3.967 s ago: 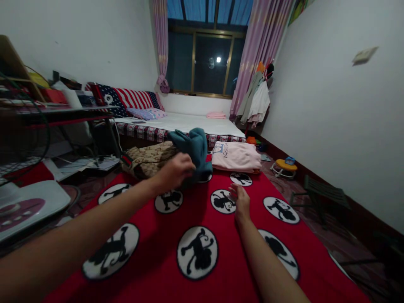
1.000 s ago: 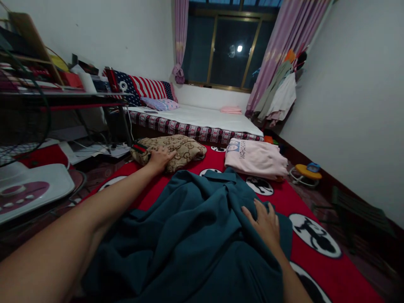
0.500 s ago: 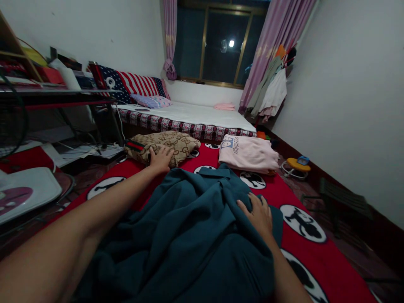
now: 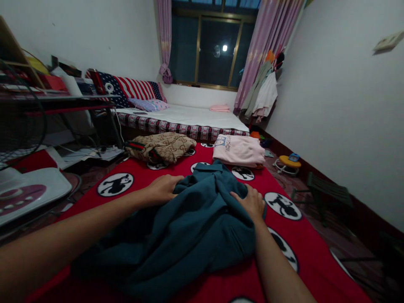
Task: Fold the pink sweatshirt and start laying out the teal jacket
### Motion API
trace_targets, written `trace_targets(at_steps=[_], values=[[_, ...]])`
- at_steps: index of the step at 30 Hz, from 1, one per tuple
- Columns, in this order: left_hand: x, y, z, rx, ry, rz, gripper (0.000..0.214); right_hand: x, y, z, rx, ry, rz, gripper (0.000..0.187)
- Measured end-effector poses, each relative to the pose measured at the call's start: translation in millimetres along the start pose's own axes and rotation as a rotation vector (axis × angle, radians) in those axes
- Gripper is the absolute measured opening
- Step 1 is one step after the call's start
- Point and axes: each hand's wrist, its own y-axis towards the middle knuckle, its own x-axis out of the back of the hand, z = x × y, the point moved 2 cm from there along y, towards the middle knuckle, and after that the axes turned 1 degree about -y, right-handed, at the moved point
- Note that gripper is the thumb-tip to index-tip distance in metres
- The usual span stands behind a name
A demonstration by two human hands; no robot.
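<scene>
A rumpled dark teal garment [image 4: 195,223] lies in front of me on a red blanket [image 4: 148,174] with round black-and-white figure prints. My left hand [image 4: 166,188] is closed on the garment's left edge, its fingertips partly hidden by the cloth. On the opposite side, my right hand [image 4: 251,203] grips the fabric with the thumb toward the middle. Past the garment, a tan patterned piece of clothing [image 4: 170,147] with a green-red stripe rests at the left. A folded pale pink garment [image 4: 240,150] with printed lettering sits at the right.
Behind the blanket is a low bed [image 4: 186,113] with a white cover. A cluttered desk [image 4: 94,99] stands at left, near a white plastic seat [image 4: 34,191]. To the right are a yellow round stool [image 4: 288,162] and a dark folding stool [image 4: 330,189].
My left hand has left the tan patterned clothing and come back to the teal garment's left edge. The teal garment is more bunched together. The view has shifted slightly.
</scene>
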Motion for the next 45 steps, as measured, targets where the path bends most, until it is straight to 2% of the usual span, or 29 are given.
trace_targets(at_steps=[2, 4, 7, 8, 10, 13, 15, 18, 20, 22, 23, 25, 26, 28, 30, 32, 34, 36, 37, 38, 39, 40, 42, 43, 44, 45], values=[[18.6, -9.7, -4.8, -0.036, 0.039, -0.055, 0.036, 1.9, 0.0, -3.6, 0.014, 0.094, 0.054, 0.059], [43.9, -16.3, 2.3, 0.014, 0.121, -0.211, 0.032, 3.7, 0.0, -7.6, -0.022, 0.272, 0.029, 0.05], [77.6, -23.6, 34.6, 0.284, 0.316, -0.531, 0.037, 6.6, -0.7, -14.1, -0.083, 0.656, -0.182, 0.049], [83.6, -25.2, 47.9, 0.362, 0.372, -0.595, 0.042, 6.9, -1.3, -16.6, -0.101, 0.768, -0.25, 0.051], [86.5, -26.3, 72.3, 0.452, 0.447, -0.623, 0.051, 6.6, -3.2, -21.8, -0.15, 0.902, -0.325, 0.054], [75.7, -25.4, 90.2, 0.48, 0.463, -0.55, 0.062, 9.6, -7.7, -29.5, -0.186, 0.901, -0.34, 0.057], [63.4, -25.4, 83.4, 0.422, 0.382, -0.479, 0.062, 18.0, -11.6, -33.8, -0.155, 0.841, -0.38, 0.06], [37.3, -30.4, 51.5, 0.249, 0.173, -0.26, 0.059, 37.5, -18.8, -33.3, -0.009, 0.777, -0.421, 0.062], [16.0, -38.4, 26.9, 0.172, 0.02, -0.082, 0.071, 47.4, -24.7, -25.1, 0.14, 0.744, -0.286, 0.064], [-3.8, -47.5, 6.1, 0.125, -0.065, 0.037, 0.084, 50.4, -32.9, -12.6, 0.273, 0.687, -0.067, 0.073], [-11.5, -51.7, -2.7, 0.105, -0.086, 0.063, 0.085, 49.5, -37.7, -6.1, 0.325, 0.648, 0.036, 0.08], [-19.9, -59.0, -18.6, 0.058, -0.091, 0.046, 0.074, 45.0, -47.0, 4.7, 0.408, 0.548, 0.195, 0.088], [-20.7, -62.9, -26.8, 0.026, -0.093, 0.028, 0.067, 42.7, -51.0, 8.4, 0.446, 0.498, 0.25, 0.083], [-17.9, -73.0, -45.4, -0.083, -0.096, 0.04, 0.059, 42.5, -57.4, 10.8, 0.512, 0.454, 0.322, 0.057], [-13.1, -87.2, -65.3, -0.213, -0.1, 0.146, 0.056, 51.8, -62.7, 6.0, 0.523, 0.505, 0.372, 0.032], [-10.0, -103.2, -82.5, -0.318, -0.136, 0.358, 0.049, 69.8, -68.9, -4.6, 0.471, 0.594, 0.498, 0.019], [-8.8, -116.4, -94.0, -0.384, -0.199, 0.656, 0.038, 92.1, -77.5, -16.5, 0.424, 0.634, 0.747, 0.013], [-6.8, -121.5, -97.8, -0.385, -0.301, 0.976, 0.035, 113.9, -84.7, -25.5, 0.408, 0.609, 1.012, 0.015], [-4.5, -119.0, -96.8, -0.357, -0.372, 1.083, 0.037, 122.6, -85.5, -27.7, 0.407, 0.595, 1.103, 0.021], [-1.7, -112.0, -93.8, -0.315, -0.449, 1.118, 0.04, 128.8, -83.0, -27.9, 0.401, 0.599, 1.136, 0.028], [1.3, -100.4, -88.6, -0.27, -0.519, 1.062, 0.041, 131.8, -76.6, -26.2, 0.39, 0.624, 1.096, 0.036], [3.9, -84.9, -81.1, -0.23, -0.559, 0.914, 0.042, 131.1, -66.6, -23.4, 0.376, 0.66, 0.992, 0.041], [5.8, -48.3, -58.9, -0.171, -0.493, 0.428, 0.042, 119.2, -39.4, -16.9, 0.351, 0.692, 0.644, 0.044], [3.4, -31.0, -45.7, -0.15, -0.381, 0.166, 0.042, 108.4, -24.9, -14.6, 0.334, 0.657, 0.456, 0.043], [-2.8, -16.3, -32.3, -0.126, -0.256, -0.043, 0.042, 94.7, -11.3, -12.6, 0.321, 0.574, 0.311, 0.043], [-13.5, -4.3, -19.3, -0.084, -0.119, -0.163, 0.046, 79.2, 0.7, -11.2, 0.291, 0.458, 0.204, 0.048]])
